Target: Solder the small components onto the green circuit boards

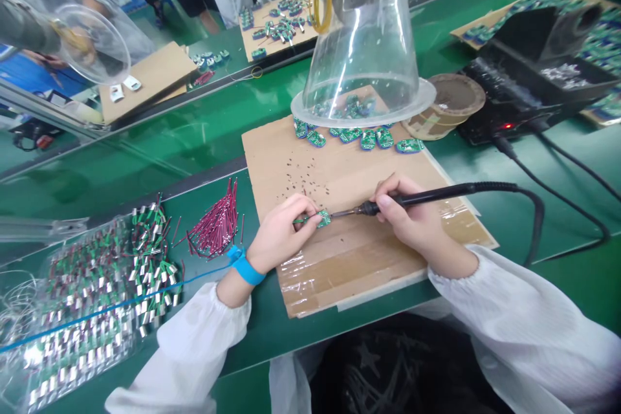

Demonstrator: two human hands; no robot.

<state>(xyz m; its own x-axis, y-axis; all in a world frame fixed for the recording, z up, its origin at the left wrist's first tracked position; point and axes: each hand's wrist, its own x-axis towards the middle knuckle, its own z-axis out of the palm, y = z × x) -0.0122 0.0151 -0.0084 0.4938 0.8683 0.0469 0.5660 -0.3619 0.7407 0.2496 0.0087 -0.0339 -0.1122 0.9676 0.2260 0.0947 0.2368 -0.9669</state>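
Observation:
My left hand [284, 231] pinches a small green circuit board [323, 218] against a cardboard sheet [339, 259], with a thin green wire running under its fingers. My right hand [410, 217] is closed around a black soldering iron [436, 195], held like a pen. The iron's tip [339, 213] touches the right edge of the board. A blue strap [245, 264] circles my left wrist, and a blue cord runs from it to the left.
A row of finished green boards [361, 137] lies at the cardboard's far edge under a clear fume hood [363, 71]. Red wires [216, 226] and a bag of components [97, 291] lie left. A tape roll [449, 103] and black soldering station [533, 77] sit right. Other workers stand behind.

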